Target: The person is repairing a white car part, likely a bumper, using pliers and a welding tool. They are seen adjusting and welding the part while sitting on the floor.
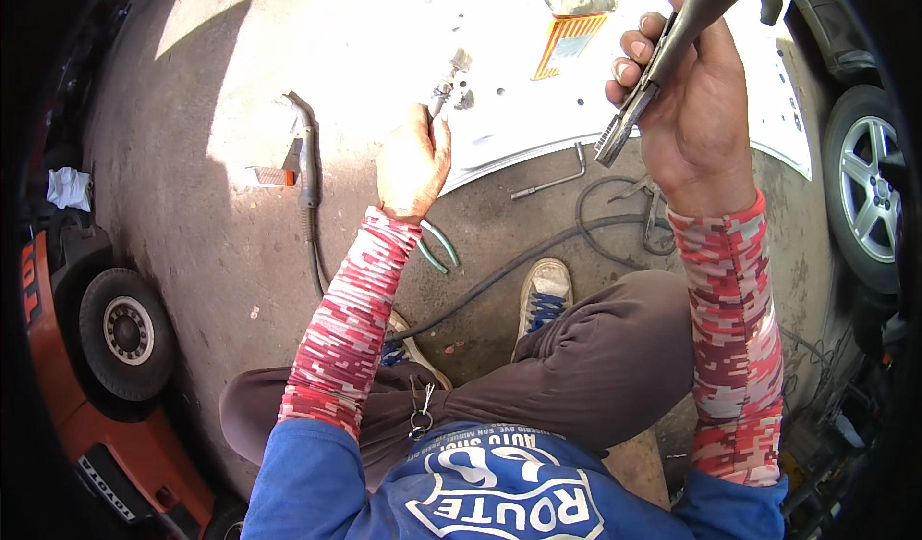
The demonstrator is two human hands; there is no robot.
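My left hand (pixel 413 160) grips a small metal tool (pixel 445 84) whose tip touches the edge of a white car body panel (pixel 595 98) lying on the concrete floor. My right hand (pixel 691 108) is raised closer to the camera and is closed around the handles of long grey pliers (pixel 663 60), jaws pointing down and left above the panel's near edge. Both forearms wear red patterned sleeves. I am crouched, with my shoes (pixel 545 295) just in front of the panel.
A welding torch (pixel 307 160) with its hose lies on the floor at left. Green-handled pliers (pixel 437 247), an L-shaped wrench (pixel 557 180) and coiled cable (pixel 615 218) lie near the panel. Car wheels stand at far right (pixel 869 189) and lower left (pixel 125 333).
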